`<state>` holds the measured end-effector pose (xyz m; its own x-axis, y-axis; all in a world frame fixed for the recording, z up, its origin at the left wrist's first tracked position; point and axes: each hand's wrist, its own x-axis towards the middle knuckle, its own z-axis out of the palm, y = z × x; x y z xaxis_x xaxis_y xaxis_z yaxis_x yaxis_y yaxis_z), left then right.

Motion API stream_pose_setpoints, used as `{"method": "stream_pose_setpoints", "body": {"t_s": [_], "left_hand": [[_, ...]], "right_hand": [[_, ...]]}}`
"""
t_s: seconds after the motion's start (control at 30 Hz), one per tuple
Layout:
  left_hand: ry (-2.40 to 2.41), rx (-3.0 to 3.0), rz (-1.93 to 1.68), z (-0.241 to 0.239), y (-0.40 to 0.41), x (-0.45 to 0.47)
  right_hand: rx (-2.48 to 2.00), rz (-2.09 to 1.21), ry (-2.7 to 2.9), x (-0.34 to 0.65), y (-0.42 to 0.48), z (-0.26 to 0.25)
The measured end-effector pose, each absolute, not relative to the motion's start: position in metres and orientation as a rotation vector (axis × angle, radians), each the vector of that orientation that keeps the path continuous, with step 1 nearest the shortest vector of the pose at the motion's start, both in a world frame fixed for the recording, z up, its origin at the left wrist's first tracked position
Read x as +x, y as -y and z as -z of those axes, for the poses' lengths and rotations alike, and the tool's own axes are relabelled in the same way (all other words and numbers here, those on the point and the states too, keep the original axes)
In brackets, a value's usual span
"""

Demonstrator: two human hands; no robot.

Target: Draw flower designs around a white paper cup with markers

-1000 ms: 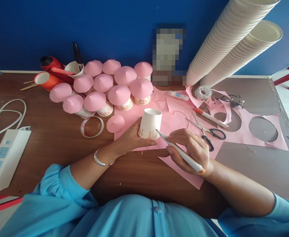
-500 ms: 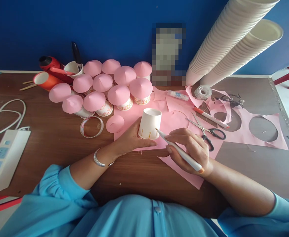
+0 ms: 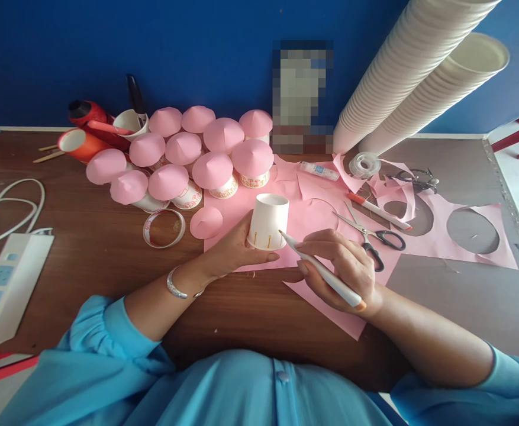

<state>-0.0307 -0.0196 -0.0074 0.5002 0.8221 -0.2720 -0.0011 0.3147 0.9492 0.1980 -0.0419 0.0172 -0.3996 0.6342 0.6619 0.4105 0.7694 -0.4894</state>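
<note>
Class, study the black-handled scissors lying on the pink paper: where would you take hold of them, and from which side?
Take the scissors by the black handle loops, from above on the near right side. They lie flat on the pink paper, blades pointing away left, loops nearest the right hand, which holds a pen.

Light blue shirt [image 3: 241,390], one button [image 3: 282,376] visible on the centre placket. Loose sleeves with gathered cuffs: left sleeve [image 3: 103,331] bunched up past the forearm, right sleeve [image 3: 505,370] the same. Thin silver bangle [image 3: 173,286] on the wrist behind the left hand [image 3: 235,248].
</note>
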Motion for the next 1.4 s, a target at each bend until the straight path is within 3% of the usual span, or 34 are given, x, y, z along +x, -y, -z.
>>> {"method": "stream_pose_setpoints", "body": {"t_s": [1.4], "left_hand": [[-0.911, 1.12, -0.667, 0.0039, 0.0204, -0.0296]], "right_hand": [[-0.786, -0.298, 2.077, 0.198, 0.0419, -0.0172]]}}
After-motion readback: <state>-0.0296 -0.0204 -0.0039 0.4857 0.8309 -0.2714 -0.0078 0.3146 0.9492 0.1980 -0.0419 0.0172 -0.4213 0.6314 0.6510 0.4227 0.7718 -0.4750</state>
